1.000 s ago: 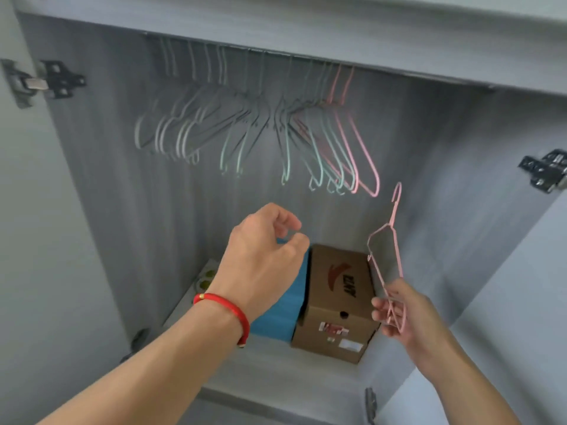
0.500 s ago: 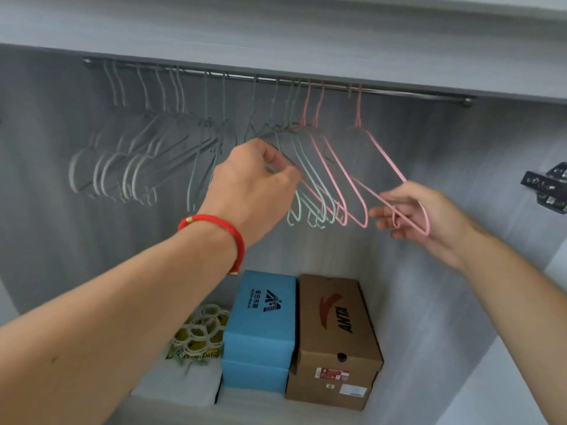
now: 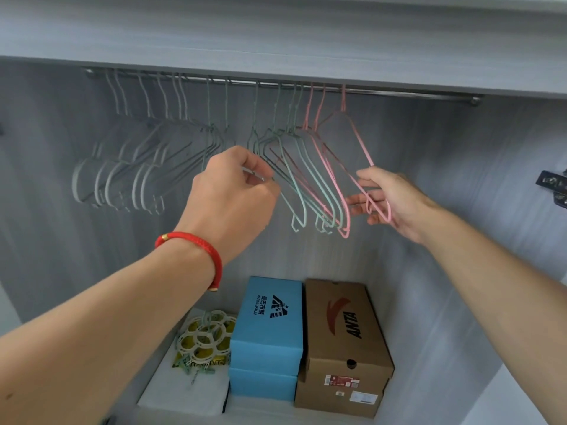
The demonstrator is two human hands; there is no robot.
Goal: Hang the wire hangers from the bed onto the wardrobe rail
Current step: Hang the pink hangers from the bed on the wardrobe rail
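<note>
A metal wardrobe rail runs under the top shelf. Several wire hangers hang from it: grey ones at the left, mint ones in the middle, pink ones at the right. The rightmost pink hanger hooks over the rail, and my right hand holds its lower end between the fingers. My left hand, with a red bracelet on the wrist, pinches the wire of a hanger near the middle of the row.
On the wardrobe floor stand two stacked blue boxes, a brown shoebox and a white bundle with a ring-shaped clip hanger. A door hinge sticks out at the right edge.
My right hand lifted the pink hanger from low in the wardrobe and hooked it on the rail at the right of the row. My left hand rose to the middle hangers and took hold.
</note>
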